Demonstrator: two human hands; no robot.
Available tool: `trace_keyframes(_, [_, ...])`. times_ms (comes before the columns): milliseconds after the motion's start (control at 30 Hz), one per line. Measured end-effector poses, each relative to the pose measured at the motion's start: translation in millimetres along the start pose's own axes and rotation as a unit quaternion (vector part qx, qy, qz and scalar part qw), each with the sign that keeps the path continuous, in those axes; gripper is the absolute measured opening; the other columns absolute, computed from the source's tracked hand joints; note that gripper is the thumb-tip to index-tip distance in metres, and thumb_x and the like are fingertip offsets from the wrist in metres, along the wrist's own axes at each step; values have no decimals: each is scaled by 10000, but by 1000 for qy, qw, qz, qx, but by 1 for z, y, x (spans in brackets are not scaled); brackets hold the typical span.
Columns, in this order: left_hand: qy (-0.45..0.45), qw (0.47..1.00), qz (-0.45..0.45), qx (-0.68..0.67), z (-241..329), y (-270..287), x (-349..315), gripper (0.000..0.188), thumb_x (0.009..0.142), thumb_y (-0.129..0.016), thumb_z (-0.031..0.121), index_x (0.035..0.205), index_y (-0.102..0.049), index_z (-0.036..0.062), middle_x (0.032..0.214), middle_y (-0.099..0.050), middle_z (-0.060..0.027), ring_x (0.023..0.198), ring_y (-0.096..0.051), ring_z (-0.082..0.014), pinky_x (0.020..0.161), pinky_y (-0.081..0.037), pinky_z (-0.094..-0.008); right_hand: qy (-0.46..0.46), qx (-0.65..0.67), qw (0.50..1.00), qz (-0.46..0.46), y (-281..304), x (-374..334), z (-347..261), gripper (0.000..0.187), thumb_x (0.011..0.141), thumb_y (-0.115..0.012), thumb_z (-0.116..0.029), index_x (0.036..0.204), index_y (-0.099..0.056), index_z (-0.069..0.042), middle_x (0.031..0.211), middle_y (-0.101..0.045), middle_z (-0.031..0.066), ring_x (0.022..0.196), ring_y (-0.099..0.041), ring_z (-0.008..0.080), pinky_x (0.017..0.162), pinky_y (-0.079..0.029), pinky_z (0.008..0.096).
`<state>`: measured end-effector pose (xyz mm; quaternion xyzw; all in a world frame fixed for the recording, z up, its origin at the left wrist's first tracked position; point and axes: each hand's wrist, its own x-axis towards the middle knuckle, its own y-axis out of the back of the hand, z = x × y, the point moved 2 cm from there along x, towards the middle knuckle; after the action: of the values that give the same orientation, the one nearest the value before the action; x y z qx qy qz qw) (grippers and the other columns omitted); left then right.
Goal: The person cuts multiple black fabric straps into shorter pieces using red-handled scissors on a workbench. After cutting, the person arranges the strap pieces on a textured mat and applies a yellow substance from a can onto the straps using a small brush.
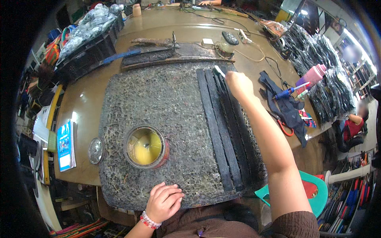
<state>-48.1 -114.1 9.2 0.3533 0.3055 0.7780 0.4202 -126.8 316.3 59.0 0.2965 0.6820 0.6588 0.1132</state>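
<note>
My right hand is closed around a small brush with a pale head, much of it hidden by the fingers. The brush is at the far end of several long black strips lying side by side on a rough, pitted dark board. My left hand, a beaded bracelet at its wrist, rests at the board's near edge. Its fingers are loosely stretched and hold nothing. Above it stands an uncovered can with yellowish liquid inside. The can's round metal lid lies at the board's left edge.
Beyond the board lie a wooden plank and a blue strip. At right are dark cloth, orange-handled scissors, a glue gun and a pink bottle. A black crate stands back left; a blue booklet lies left.
</note>
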Motion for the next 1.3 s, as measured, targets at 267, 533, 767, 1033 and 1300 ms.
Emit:
trace_keyframes(267, [-2, 1000, 12, 4, 2, 0, 1, 137, 768, -710, 129, 896, -670, 154, 972, -655, 15, 1030, -628, -179, 985, -397, -429, 64, 15, 998, -6, 28, -115, 15, 170, 873, -595, -177, 1004, -661, -92, 806, -664, 201, 794, -656, 380, 725, -514, 477])
trace_keyframes(533, [-11, 999, 23, 23, 4, -3, 1, 144, 761, -715, 108, 890, -662, 146, 955, -649, 6, 1014, -625, -194, 965, -413, -437, 73, 3, 972, -224, 142, -266, 36, 181, 873, -617, -260, 989, -693, -144, 688, -650, 127, 670, -667, 317, 628, -539, 442])
trace_keyframes(767, [-15, 999, 37, 12, 6, -4, 0, 132, 760, -695, 78, 878, -672, 135, 964, -648, -20, 1031, -621, -228, 972, -412, -458, 8, 124, 992, 11, 60, -101, 42, 235, 887, -612, -321, 1053, -686, -171, 877, -684, 180, 840, -665, 352, 745, -510, 446])
trace_keyframes(1033, [-17, 999, 41, 22, 4, -4, -1, 128, 765, -707, 104, 882, -671, 139, 974, -650, -2, 1024, -622, -200, 977, -410, -442, 88, 132, 987, -38, 26, -139, 65, 221, 880, -645, -270, 1048, -696, -135, 886, -683, 177, 845, -667, 313, 764, -510, 398])
trace_keyframes(1300, [-17, 999, 30, 29, 5, -6, 0, 117, 754, -694, 88, 863, -662, 116, 969, -638, -29, 1031, -619, -224, 984, -401, -447, -73, 220, 951, -206, 156, -311, 61, 170, 873, -670, -148, 1032, -708, -106, 773, -688, 111, 696, -678, 216, 657, -523, 333])
